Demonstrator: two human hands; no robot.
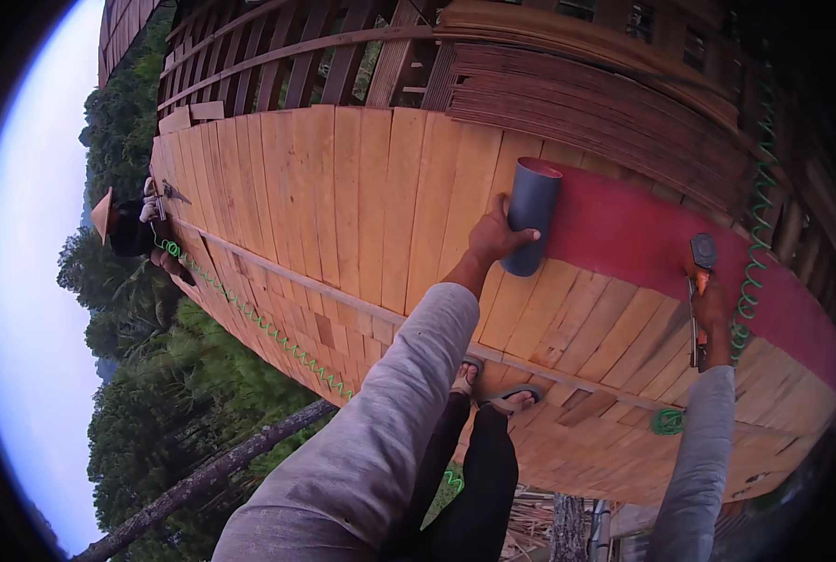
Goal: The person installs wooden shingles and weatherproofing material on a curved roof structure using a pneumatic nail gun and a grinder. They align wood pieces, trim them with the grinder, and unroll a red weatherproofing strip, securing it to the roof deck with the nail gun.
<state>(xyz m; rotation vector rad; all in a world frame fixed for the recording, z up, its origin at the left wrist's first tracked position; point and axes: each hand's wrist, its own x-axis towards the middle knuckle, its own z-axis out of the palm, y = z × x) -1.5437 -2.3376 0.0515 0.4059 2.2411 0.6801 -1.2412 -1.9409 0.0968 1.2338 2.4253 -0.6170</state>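
A roll of sheet material (533, 211), dark grey outside and red inside, stands across the wooden planks (371, 206). My left hand (500, 236) grips its left side, thumb over the lower end. From the roll a flat red strip (629, 220) runs right over the boards. On that strip my right hand (713, 314) is wrapped round the orange handle of an air-powered nail or staple gun (703, 251) with a dark head. Whether its nose touches the strip I cannot tell. Close beside the tool hangs a green coiled hose (758, 225).
Both my sandalled feet (516, 398) rest by a long wooden batten (362, 304). Stacked reddish-brown boards (586, 112) and open slats (278, 56) line the far side. Another person in a conical hat (104, 217) is at the left edge, near another green coiled hose (249, 314).
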